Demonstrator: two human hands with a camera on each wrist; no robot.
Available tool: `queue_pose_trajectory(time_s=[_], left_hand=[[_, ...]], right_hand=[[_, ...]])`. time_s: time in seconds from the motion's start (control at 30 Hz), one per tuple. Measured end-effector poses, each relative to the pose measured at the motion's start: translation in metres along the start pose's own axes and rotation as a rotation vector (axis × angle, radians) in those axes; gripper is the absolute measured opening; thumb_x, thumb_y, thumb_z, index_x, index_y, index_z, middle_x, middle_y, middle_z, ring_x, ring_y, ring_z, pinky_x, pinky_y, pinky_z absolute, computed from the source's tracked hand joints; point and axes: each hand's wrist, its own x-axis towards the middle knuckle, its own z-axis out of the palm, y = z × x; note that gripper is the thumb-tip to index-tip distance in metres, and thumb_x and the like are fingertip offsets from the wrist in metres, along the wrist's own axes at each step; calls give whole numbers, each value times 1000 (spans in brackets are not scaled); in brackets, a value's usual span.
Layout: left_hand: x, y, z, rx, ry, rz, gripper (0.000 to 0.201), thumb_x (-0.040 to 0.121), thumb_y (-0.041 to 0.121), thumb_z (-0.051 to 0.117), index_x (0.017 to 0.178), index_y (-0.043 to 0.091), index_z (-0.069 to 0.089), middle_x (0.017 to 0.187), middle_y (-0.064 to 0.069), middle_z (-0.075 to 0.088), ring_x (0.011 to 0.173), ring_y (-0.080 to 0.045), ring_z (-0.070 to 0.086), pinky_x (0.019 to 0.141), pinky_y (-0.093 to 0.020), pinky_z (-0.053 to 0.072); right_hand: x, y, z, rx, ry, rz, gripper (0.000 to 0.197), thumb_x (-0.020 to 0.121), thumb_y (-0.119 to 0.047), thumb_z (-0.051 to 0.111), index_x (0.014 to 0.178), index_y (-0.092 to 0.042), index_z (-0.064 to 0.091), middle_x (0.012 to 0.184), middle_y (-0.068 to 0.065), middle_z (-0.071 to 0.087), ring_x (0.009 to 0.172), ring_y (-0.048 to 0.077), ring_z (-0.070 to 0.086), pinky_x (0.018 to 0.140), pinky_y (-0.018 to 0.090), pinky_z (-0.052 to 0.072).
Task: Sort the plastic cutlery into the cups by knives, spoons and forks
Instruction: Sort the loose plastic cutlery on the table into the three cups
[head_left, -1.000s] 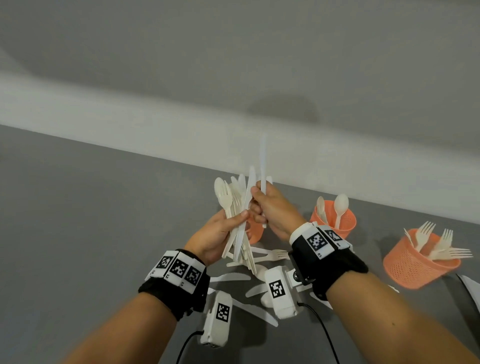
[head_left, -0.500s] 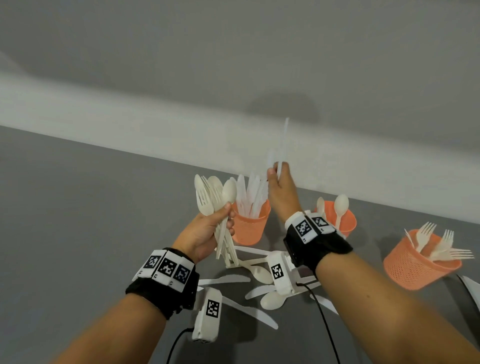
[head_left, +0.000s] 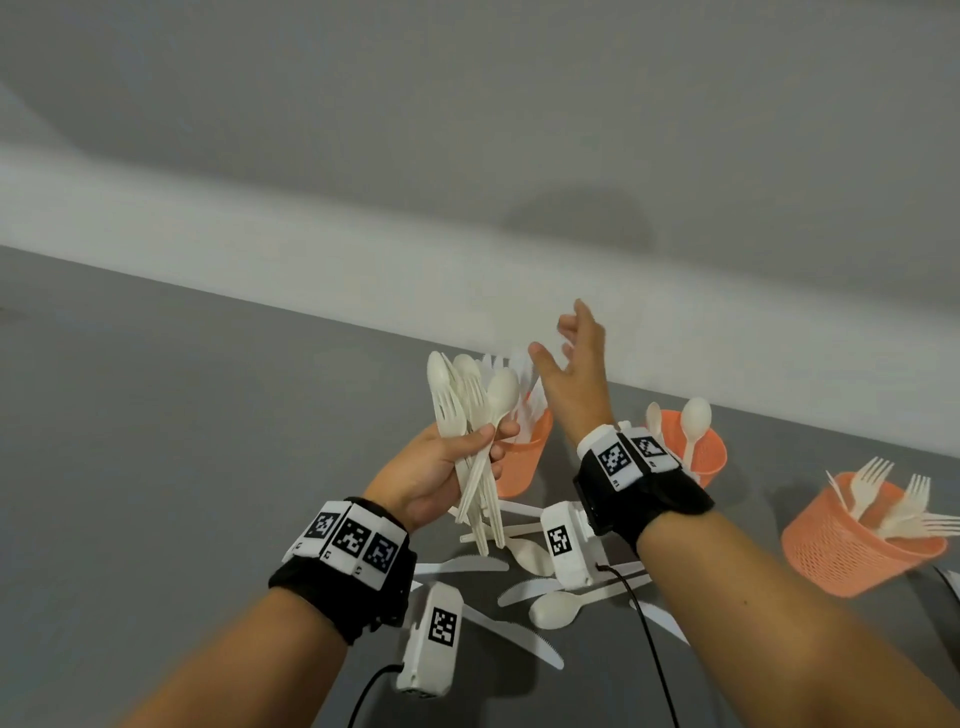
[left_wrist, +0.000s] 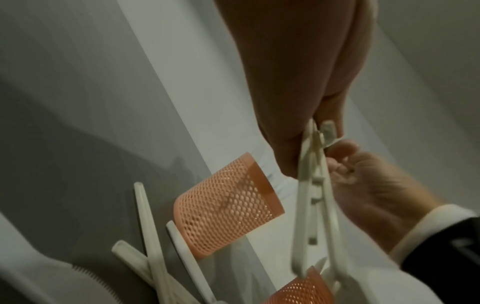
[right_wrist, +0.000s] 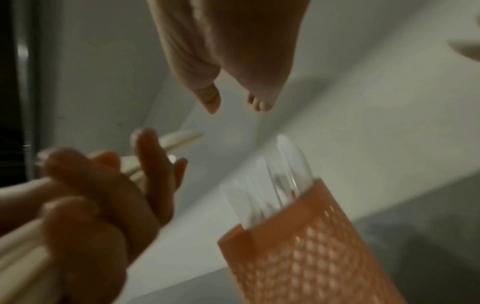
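White cutlery bundle (head_left: 470, 441) in left hand (head_left: 431, 475)

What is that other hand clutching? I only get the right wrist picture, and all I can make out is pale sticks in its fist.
Observer: The left hand grips a bundle of spoons and forks, heads pointing up.
Operator: Is there just this one orange cup?
Observer: No, there are three. To the right of the knife cup stand a spoon cup and a fork cup.
Operator: Is anything unsorted on the table?
Observer: Yes. Loose pieces lie on the grey table beneath the wrists, among them a spoon and a knife.
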Motion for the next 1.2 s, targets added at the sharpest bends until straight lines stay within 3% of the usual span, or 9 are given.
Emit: queue_pose_trajectory(time_s=[0.2, 0.3, 0.43, 0.53, 0.67, 0.83, 0.93, 1.03, 1.2], left_hand=[[1, -2, 21, 75, 57, 41, 15, 91, 1, 47, 92, 3, 61, 68, -3, 59, 53, -10, 54, 55, -21, 50], [2, -7, 33, 131, -16, 37, 9, 91, 2, 48, 97, 2, 55, 58, -2, 55, 52, -12, 52, 55, -25, 46], [4, -23, 47, 124, -48, -21, 36, 91, -8, 41, 126, -3, 49, 89, -4, 70, 76, -13, 66, 67, -24, 52], [6, -32, 62, 101, -29, -39, 32, 93, -2, 43, 121, 2, 56, 106, -13, 68, 93, -21, 67, 75, -30, 55], [13, -38, 82, 25, 25, -35, 28, 98, 6, 36, 102, 6, 63, 80, -4, 71, 69, -13, 68, 63, -27, 55], [24, -50, 96, -33, 193, 2, 22, 95, 1, 44, 115, 1, 53, 118, -18, 63, 93, -24, 67, 78, -36, 56], [28, -58, 109, 42, 256, 39, 13, 93, -1, 49, 100, 3, 59, 96, -12, 65, 82, -23, 70, 69, -31, 58], [25, -66, 127, 250, 147, 122, 14, 93, 2, 49, 100, 0, 62, 90, -15, 68, 89, -32, 64, 75, -34, 55], [12, -79, 162, 485, 6, 194, 32, 96, 0, 40, 108, 20, 61, 99, 2, 71, 96, -10, 66, 76, -23, 53]], right_hand=[[-42, -30, -14, -167, -217, -171, 9, 80, -8, 68, 88, -6, 67, 80, 0, 51, 60, -1, 51, 61, 5, 41], [-59, -24, -18, -339, -261, -96, 28, 82, -25, 68, 104, -10, 63, 81, -2, 49, 69, 9, 55, 71, 19, 50], [-66, -21, -35, -393, -298, 32, 21, 87, -18, 58, 104, -5, 61, 82, -2, 50, 80, 14, 51, 73, 27, 44], [-72, -15, -50, -378, -209, 67, 16, 93, -11, 46, 83, -3, 56, 66, 0, 48, 71, 20, 50, 66, 31, 38], [-72, -12, -75, 11, -64, 228, 17, 98, -17, 35, 83, -12, 42, 81, 15, 61, 82, 33, 64, 79, 44, 53], [-78, -32, -111, 501, -1, 194, 15, 101, -21, 33, 95, -15, 45, 67, 3, 51, 51, 15, 56, 60, 35, 53], [-79, -25, -127, 405, -39, 107, 14, 93, -26, 52, 106, -22, 48, 65, -1, 43, 49, 12, 39, 46, 24, 37], [-87, -15, -132, 79, -197, 97, 47, 72, -22, 78, 107, -15, 49, 73, -3, 52, 63, 5, 53, 65, 22, 50], [-97, 0, -137, -12, -211, 210, 57, 72, -24, 76, 120, -7, 50, 112, 11, 63, 105, 20, 60, 94, 42, 50]])
